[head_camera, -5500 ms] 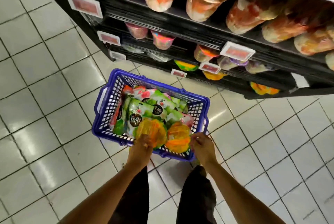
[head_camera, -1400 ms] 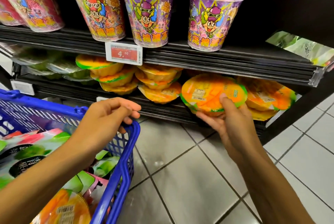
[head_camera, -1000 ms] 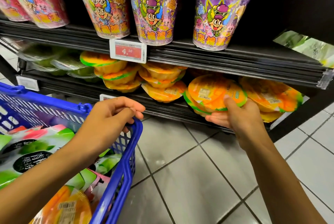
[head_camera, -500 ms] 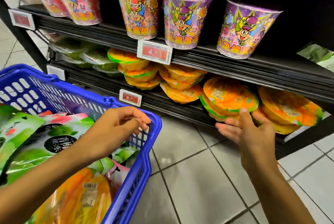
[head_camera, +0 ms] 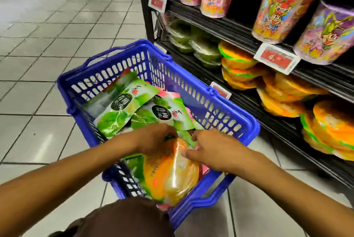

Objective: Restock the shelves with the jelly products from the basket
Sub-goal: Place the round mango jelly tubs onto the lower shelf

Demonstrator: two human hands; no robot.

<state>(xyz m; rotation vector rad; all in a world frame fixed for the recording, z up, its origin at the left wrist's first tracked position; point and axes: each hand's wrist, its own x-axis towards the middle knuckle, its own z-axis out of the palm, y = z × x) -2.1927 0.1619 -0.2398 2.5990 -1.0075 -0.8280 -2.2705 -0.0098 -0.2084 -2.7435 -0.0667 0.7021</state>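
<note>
A blue plastic basket [head_camera: 201, 102] stands on the floor beside the shelves. Inside lie green jelly bags [head_camera: 122, 106] and, at the near end, an orange jelly cup [head_camera: 172, 173] tilted on its side. My left hand [head_camera: 155, 139] curls over the cup's upper edge. My right hand [head_camera: 212, 148] hovers over the cup with fingers spread and the thumb touching its lid. To the right, the lower shelf [head_camera: 254, 106] holds stacks of orange jelly cups [head_camera: 239, 70], with more orange cups [head_camera: 331, 133] further right.
Green-lidded cups [head_camera: 203, 51] sit at the left of the lower shelf. Tall cartoon-printed tubs [head_camera: 275, 14] line the shelf above, with a red price tag [head_camera: 275, 58] on its edge. Grey tiled floor [head_camera: 47, 45] spreads to the left. My knee [head_camera: 124, 219] is at the bottom.
My right hand left the orange cup on the lower shelf and came back into the basket. My left hand moved off the basket rim onto the orange cup inside. The view swung down and left.
</note>
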